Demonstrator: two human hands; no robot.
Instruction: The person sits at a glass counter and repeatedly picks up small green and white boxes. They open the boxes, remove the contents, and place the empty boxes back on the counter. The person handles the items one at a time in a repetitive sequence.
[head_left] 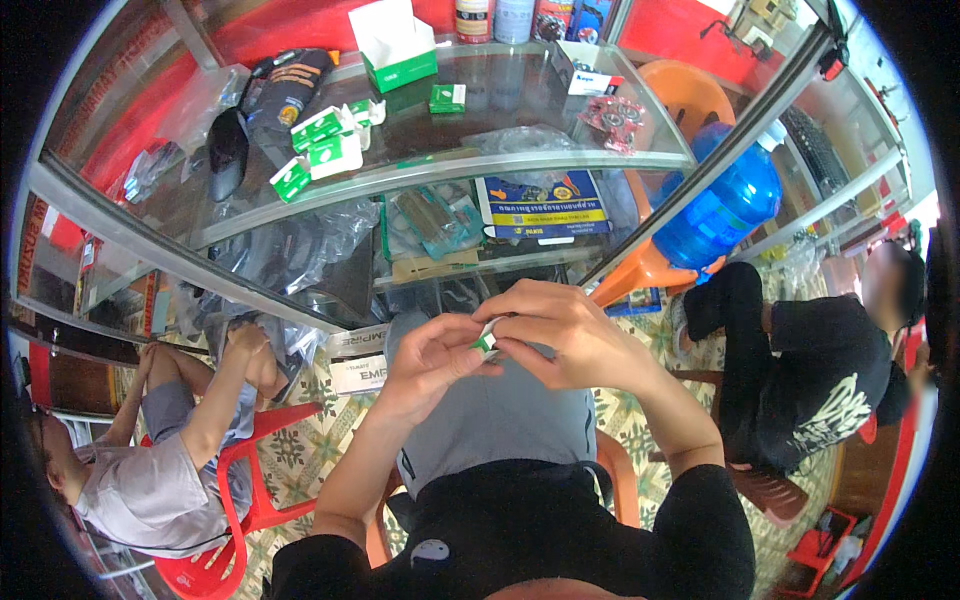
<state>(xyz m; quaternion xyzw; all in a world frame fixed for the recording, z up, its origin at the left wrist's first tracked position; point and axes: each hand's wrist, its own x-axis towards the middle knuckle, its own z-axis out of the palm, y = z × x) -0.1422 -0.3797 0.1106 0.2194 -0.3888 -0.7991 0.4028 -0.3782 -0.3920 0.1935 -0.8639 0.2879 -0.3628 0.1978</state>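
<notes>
Above my lap, both hands hold a small green-and-white box (486,341) between them. My left hand (430,365) grips its left side with thumb and fingers. My right hand (562,335) has its fingers bent over the other side and hides part of the box. On the glass counter (480,110) ahead, several similar small boxes (333,155) lie in a group at the left, some with raised flaps. A single small box (448,98) lies apart from them, near a larger green-and-white carton (400,66) with its lid up.
A blue water jug (720,200) stands at the right by an orange chair (690,90). A black cap (288,88), a dark pouch (229,150) and red metal parts (614,122) lie on the counter. Seated people flank me: one left (160,490), one right (820,370).
</notes>
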